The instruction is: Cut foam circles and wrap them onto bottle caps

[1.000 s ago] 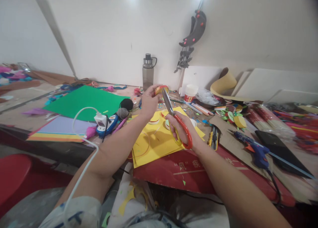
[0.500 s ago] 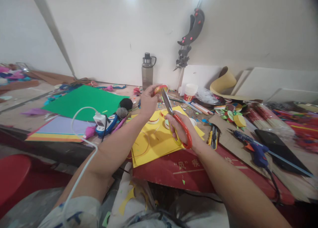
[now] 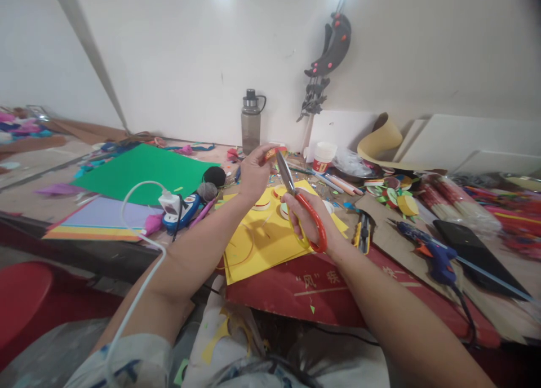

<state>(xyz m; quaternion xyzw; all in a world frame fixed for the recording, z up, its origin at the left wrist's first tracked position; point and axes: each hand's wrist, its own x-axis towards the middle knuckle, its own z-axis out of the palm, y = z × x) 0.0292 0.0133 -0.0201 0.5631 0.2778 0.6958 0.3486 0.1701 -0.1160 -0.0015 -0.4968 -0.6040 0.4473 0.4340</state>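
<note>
My left hand (image 3: 253, 172) is raised above the table, its fingers pinched on a small red and yellow paper piece (image 3: 271, 153). My right hand (image 3: 308, 221) grips red-handled scissors (image 3: 301, 204), whose metal blades point up and meet that piece at its right side. Below both hands lie yellow paper sheets (image 3: 262, 242) with circles cut out and drawn on them.
A green sheet (image 3: 143, 171) and stacked coloured sheets (image 3: 99, 221) lie at the left, with a white charger and cable (image 3: 169, 203). A grey bottle (image 3: 250, 123) stands at the wall. A blue glue gun (image 3: 431, 251), a yellow knife (image 3: 363, 233) and paper cut-outs (image 3: 395, 193) lie at the right.
The paper piece has sunk slightly and turned in my left fingers against the scissor blades. Both arms hold nearly the same place.
</note>
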